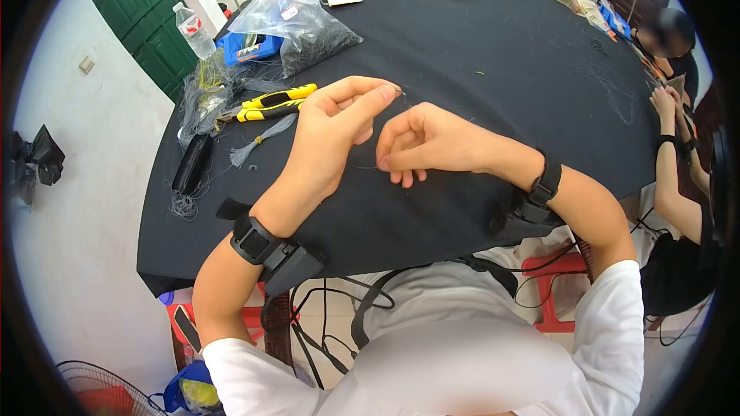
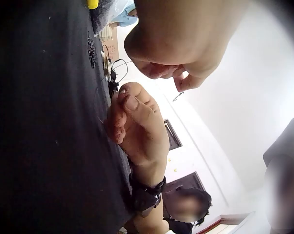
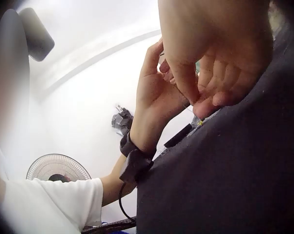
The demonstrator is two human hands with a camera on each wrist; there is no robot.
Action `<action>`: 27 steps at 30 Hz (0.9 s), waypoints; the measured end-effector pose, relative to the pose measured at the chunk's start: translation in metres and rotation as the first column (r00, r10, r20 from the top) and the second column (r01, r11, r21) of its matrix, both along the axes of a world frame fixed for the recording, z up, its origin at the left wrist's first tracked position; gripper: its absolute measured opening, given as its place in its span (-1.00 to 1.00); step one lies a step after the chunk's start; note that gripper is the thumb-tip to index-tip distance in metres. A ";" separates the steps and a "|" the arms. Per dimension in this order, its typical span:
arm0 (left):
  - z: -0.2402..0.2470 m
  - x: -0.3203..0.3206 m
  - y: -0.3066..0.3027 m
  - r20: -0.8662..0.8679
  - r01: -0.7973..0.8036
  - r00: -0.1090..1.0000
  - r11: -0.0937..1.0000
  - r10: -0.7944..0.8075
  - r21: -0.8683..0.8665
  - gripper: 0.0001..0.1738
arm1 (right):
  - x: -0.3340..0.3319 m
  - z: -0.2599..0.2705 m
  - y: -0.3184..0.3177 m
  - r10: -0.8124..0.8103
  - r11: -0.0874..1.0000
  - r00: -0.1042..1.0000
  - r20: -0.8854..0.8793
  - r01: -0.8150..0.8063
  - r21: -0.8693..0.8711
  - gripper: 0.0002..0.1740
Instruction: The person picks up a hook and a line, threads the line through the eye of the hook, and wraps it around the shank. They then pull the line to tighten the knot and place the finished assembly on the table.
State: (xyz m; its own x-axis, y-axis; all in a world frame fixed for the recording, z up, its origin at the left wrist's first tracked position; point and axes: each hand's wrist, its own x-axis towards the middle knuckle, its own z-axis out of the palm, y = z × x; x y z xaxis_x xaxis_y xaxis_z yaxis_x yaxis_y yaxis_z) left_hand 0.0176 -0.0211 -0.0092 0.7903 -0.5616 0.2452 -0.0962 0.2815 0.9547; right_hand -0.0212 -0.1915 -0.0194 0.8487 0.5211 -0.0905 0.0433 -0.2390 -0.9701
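Over the near part of the black-covered table, my left hand (image 1: 327,127) pinches a very fine strand between thumb and forefinger. A short curved bit of the strand (image 2: 177,95) sticks out past these fingertips in the left wrist view. Just to the right and slightly lower, my right hand (image 1: 435,139) brings thumb and forefinger together on the thin strand (image 1: 362,167), its other fingers loosely bent. The two hands are close together, thumbs toward each other. Left of them lie yellow-and-black pliers (image 1: 266,112) and a tied bundle of grey strands (image 1: 262,141).
A black case (image 1: 193,164) and tangled grey strands (image 1: 202,100) lie at the table's left edge. Behind them stand a water bottle (image 1: 193,29), a blue box (image 1: 250,50) and a clear bag (image 1: 304,27) of dark material. Another person (image 1: 674,108) works at the right edge.
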 end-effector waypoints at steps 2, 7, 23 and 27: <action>0.000 0.002 -0.001 -0.031 -0.028 0.999 0.999 0.027 -0.046 -0.78 | 0.000 0.003 -0.001 -0.052 0.999 0.998 0.047 0.051 0.019 -0.82; 0.000 -0.003 -0.006 -0.127 0.060 0.989 0.990 -0.077 -0.128 -0.78 | -0.003 0.010 0.006 0.054 0.992 0.994 -0.091 -0.043 0.119 -0.65; 0.023 0.013 -0.033 0.036 0.110 0.994 0.990 -0.107 -0.084 -0.80 | 0.003 0.022 -0.012 -0.023 0.990 0.996 -0.082 0.034 0.137 -0.70; 0.026 0.010 -0.054 0.089 0.175 0.981 0.984 -0.171 -0.045 -0.77 | 0.004 0.014 -0.011 0.053 0.982 0.979 -0.197 -0.015 0.190 -0.75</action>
